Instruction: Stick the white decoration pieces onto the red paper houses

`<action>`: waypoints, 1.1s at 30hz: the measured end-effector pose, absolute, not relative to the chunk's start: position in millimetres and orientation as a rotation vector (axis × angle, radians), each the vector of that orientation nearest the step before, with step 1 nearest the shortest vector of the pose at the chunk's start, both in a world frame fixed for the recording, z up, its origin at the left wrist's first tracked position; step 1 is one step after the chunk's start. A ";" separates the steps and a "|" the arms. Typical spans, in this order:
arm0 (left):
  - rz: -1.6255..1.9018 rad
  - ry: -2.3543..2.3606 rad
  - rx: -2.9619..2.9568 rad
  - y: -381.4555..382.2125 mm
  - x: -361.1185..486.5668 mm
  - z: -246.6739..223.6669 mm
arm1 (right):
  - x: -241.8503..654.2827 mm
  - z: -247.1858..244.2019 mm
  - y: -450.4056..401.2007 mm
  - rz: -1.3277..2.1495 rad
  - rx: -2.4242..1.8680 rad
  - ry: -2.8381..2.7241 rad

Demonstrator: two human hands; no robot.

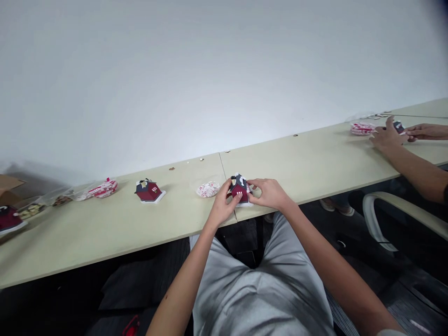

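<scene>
A small dark red toy house with a dark roof and white trim stands on the table near its front edge, right in front of me. My left hand grips its left side, thumb across the front wall. On the other side, my right hand has thumb and fingers pinched at the right wall; whether a small piece sits between them is hidden. Just left of my left hand lies a clear bag of red-and-white pieces. A similar toy house stands farther left on the table.
More clear bags, one with red-and-white pieces, line the table's left part beside a cardboard box and another house. Tiny pieces lie by the wall. At far right, a co-worker's hands handle a house near a bag. A chair armrest stands below.
</scene>
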State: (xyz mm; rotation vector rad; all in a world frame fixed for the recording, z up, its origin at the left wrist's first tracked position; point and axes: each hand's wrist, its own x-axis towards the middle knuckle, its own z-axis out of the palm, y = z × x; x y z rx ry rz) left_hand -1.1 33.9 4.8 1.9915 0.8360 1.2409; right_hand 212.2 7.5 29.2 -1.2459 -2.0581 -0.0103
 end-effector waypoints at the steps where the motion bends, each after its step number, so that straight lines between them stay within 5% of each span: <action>1: 1.240 0.835 1.992 33.9 -1.1 4.9 | 212.1 30.2 7.4 -0.013 -1.252 -2.064; 33: 1.191 0.847 1.935 33.8 -2.5 3.9 | 217.0 8.1 23.8 0.542 -0.982 -1.866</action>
